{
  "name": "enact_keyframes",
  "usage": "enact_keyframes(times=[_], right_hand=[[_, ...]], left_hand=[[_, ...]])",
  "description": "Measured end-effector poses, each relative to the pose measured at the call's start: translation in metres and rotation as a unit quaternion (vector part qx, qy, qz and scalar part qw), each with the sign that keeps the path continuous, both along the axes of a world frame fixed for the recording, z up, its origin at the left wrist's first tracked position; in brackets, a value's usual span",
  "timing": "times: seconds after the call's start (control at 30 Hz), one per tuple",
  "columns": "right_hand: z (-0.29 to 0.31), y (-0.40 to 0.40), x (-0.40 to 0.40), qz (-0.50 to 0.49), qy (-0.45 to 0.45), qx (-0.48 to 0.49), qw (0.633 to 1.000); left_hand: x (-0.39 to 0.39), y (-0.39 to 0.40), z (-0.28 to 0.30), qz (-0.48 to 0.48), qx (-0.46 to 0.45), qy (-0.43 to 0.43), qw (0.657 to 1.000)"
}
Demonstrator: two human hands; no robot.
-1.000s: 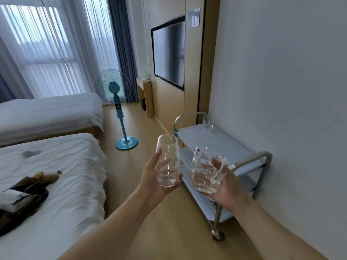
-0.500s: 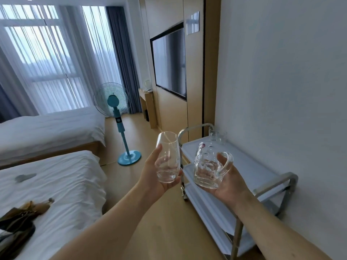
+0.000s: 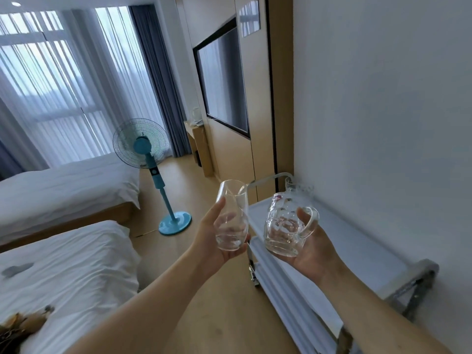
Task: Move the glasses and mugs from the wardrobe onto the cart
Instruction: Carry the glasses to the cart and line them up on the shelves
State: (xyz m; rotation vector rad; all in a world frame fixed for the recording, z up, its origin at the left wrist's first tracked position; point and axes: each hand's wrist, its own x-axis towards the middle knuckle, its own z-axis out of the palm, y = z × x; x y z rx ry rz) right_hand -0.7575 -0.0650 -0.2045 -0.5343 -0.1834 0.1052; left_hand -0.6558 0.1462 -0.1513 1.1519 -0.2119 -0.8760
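Left hand: your left hand gripped a clear stemless glass, fingers curled round its lower half from behind, thumb along its left side.
Glass: it was held upright with a slight tilt, in the air just left of the cart's near corner, touching nothing but your hand.
Right hand: your right hand held a clear handled mug from below and behind, palm under its base and fingers showing through the glass; your thumb lay at the handle, which faced right.
Mug: it was roughly upright, in the air above the left edge of the cart's top shelf, not resting on it. A small red mark showed near its rim.
Spacing: glass and mug were side by side, near each other but apart.
Cart: the white tiered cart with metal rails stood against the right-hand wall.
Already on cart: some clear glassware stood at the far end of the top shelf; you could not count the pieces.
Room: a teal standing fan stood on the wooden floor beyond your left hand; two white beds lay to the left; a wall-mounted television hung past the cart.
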Motion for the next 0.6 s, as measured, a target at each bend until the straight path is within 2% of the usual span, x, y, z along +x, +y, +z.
enact_keyframes(times=[0.1,0.17,0.23,0.33,0.43,0.6], right_hand=[[-0.015,-0.014,0.005,-0.091,0.076,-0.041,0.992],[-0.020,-0.018,0.013,-0.193,0.142,-0.077,0.968],[-0.019,-0.020,0.022,-0.178,0.142,-0.060,0.972],[-0.019,-0.026,0.033,-0.084,0.082,0.026,0.993],[-0.028,-0.037,0.036,-0.124,0.090,0.017,0.988],[-0.025,-0.052,0.070,-0.226,0.153,0.034,0.961]], left_hand=[[0.020,-0.019,-0.015,-0.007,0.009,0.030,0.999],[0.030,-0.030,-0.025,-0.028,0.014,0.051,0.998],[0.039,-0.041,-0.035,-0.038,0.015,0.081,0.996],[0.058,-0.056,-0.046,-0.037,0.018,0.096,0.994],[0.086,-0.075,-0.052,-0.045,0.031,0.099,0.994],[0.143,-0.111,-0.049,-0.076,0.039,0.093,0.992]])
